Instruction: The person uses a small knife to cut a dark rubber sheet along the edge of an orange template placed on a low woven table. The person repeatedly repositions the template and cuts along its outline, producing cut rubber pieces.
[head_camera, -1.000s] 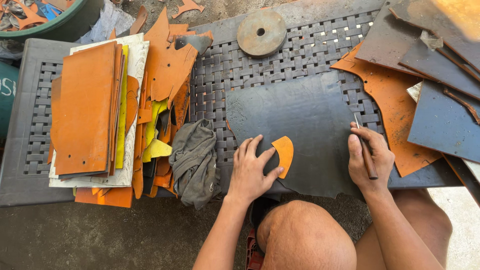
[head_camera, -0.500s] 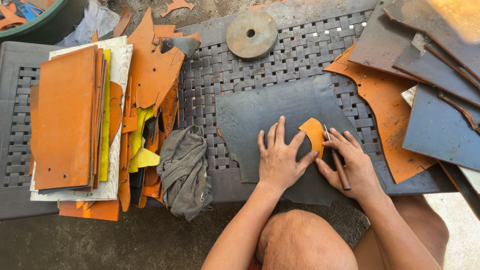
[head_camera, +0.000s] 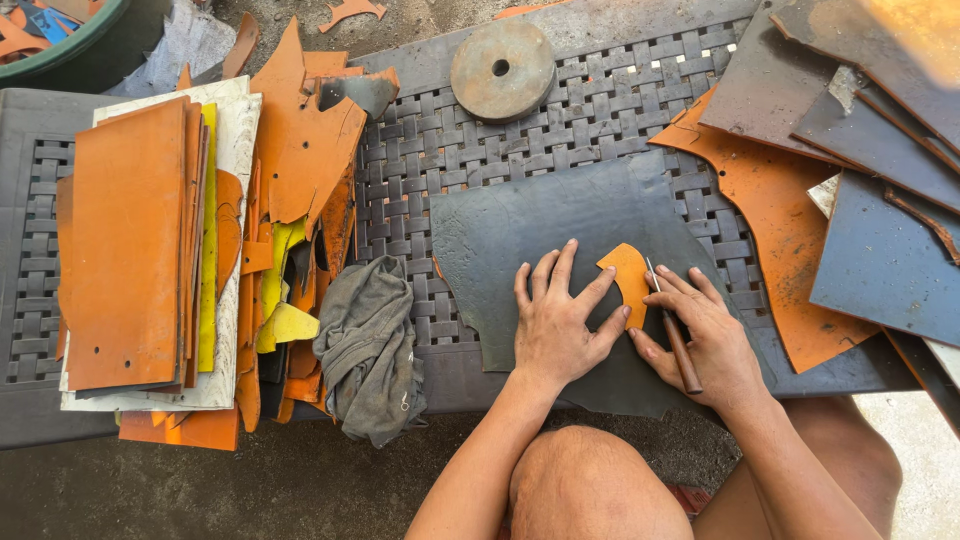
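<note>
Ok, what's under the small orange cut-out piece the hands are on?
The small orange cut-out piece lies flat on a dark grey leather sheet, itself on the grey woven plastic table. The left hand hides the sheet beside it.

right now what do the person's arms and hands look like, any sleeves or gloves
Both arms are bare to the frame edge, no sleeves in view. The left hand and right hand wear no gloves, and no rings, watch or bands show. Fingernails are short.

Dark woven plastic table (head_camera: 420, 180) under grey sheet (head_camera: 540, 220), orange sheets (head_camera: 120, 240), rag (head_camera: 370, 350), metal disc (head_camera: 502, 70).
</note>
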